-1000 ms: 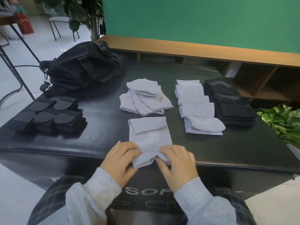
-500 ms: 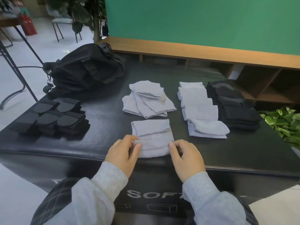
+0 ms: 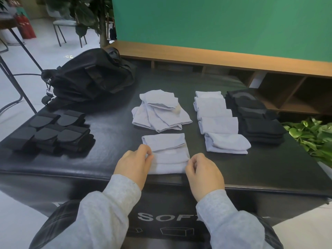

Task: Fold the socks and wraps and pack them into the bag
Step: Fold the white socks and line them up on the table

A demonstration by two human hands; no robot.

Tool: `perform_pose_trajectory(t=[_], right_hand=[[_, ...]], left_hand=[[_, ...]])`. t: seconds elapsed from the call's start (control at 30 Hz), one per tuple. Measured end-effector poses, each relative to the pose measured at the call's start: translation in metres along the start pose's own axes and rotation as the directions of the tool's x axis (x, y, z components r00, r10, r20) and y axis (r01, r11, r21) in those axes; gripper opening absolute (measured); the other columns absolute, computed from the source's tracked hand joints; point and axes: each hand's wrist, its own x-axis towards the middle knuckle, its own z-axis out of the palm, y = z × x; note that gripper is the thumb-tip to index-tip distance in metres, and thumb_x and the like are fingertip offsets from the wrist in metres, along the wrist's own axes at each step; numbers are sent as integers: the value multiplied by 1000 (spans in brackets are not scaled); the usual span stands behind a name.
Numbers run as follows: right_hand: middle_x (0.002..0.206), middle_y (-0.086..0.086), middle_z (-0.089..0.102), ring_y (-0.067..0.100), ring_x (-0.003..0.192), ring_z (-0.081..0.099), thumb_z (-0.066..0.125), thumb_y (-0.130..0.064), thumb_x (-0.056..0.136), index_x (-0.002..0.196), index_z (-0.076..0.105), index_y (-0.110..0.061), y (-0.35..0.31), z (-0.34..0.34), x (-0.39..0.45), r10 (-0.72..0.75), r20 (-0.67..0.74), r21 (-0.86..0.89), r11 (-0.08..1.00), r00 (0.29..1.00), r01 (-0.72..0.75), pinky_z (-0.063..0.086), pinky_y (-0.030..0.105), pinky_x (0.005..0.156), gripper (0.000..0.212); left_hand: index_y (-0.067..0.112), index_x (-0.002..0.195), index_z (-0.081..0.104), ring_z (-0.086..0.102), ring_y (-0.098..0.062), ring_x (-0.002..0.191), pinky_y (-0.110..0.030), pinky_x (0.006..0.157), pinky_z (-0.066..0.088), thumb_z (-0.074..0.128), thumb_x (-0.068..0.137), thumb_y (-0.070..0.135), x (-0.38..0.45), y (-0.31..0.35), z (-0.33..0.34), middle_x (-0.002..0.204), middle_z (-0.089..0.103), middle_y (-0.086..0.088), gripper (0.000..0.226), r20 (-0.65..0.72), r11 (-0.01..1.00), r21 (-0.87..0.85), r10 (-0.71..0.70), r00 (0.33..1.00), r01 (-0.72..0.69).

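A pale grey sock pair (image 3: 168,153) lies folded near the front edge of the black table (image 3: 111,155). My left hand (image 3: 133,163) pinches its left edge and my right hand (image 3: 202,170) pinches its right edge. Behind it sits a loose heap of grey socks (image 3: 159,112). To the right runs a row of folded grey socks (image 3: 218,121), then a row of folded black socks (image 3: 256,119). Black wraps (image 3: 50,132) are stacked at the left. The black bag (image 3: 89,78) rests at the back left.
A wooden shelf unit (image 3: 233,58) and green wall stand behind the table. A leafy plant (image 3: 314,135) reaches in at the right edge. A metal stand (image 3: 18,69) and chair are on the floor to the left.
The near end of the sock pair was folded up over its middle. Both hands then slid apart to its left and right edges, where they now pinch it.
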Motion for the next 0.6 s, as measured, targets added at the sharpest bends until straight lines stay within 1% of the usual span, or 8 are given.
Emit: perform_pose_trajectory(t=[0.13,0.2,0.23,0.3,0.37,0.43,0.5,0.6], right_hand=[[76,-8,46,14,81,48,39,-27,97,90,39,-21,-2,1,0,-18,-6,-39,999,1000,18,43,28,66,9],[90,-9,48,12,84,48,40,-25,97,99,42,-25,-1,1,-2,-45,-11,-57,997,999,45,45,27,68,3],[100,-10,47,10,85,49,41,-24,97,107,46,-27,0,2,-3,-65,-10,-64,996,998,64,47,27,71,12],[116,-11,43,8,92,50,45,-18,95,119,52,-30,5,3,-4,-112,-6,-50,993,994,112,49,26,76,27],[128,-14,39,5,106,46,46,-14,94,122,54,-30,7,3,-7,-157,-1,-39,987,988,157,48,25,84,34],[137,-21,34,3,115,39,46,-19,93,125,53,-32,7,1,-8,-196,18,-38,980,980,197,44,22,88,36],[140,-25,32,3,116,36,45,-27,92,130,49,-33,6,-1,-9,-243,52,-57,968,969,246,39,18,88,38],[140,-25,34,3,119,32,44,-32,91,137,39,-33,4,-5,-8,-279,112,-86,953,954,289,32,14,90,46]], left_hand=[[18,105,57,47,-20,88,-26,68,37,49,95,25,-2,-4,1,96,51,1,14,-54,994,-12,112,992,-113],[18,93,63,47,-17,84,-30,59,43,58,89,15,-3,-11,6,95,50,3,7,-145,971,-88,206,968,-220],[20,89,64,46,-14,83,-32,56,46,57,87,18,-4,-16,7,95,50,7,8,-173,956,-116,247,953,-269],[27,89,64,45,-9,86,-36,61,51,47,86,32,-5,-24,8,97,54,14,18,-142,933,-132,317,938,-336],[29,92,66,44,-5,91,-35,70,52,45,83,47,-8,-27,5,99,57,16,30,-104,921,-125,359,928,-370],[29,95,66,44,-5,94,-33,74,50,48,75,59,-8,-26,3,100,59,14,40,-83,921,-107,368,926,-375],[30,96,64,46,-7,94,-34,73,51,49,71,61,-7,-25,2,101,58,14,42,-76,922,-79,373,925,-379],[31,102,59,47,-10,95,-36,72,53,48,71,49,-7,-24,1,104,58,15,38,-69,920,-70,380,922,-385]])
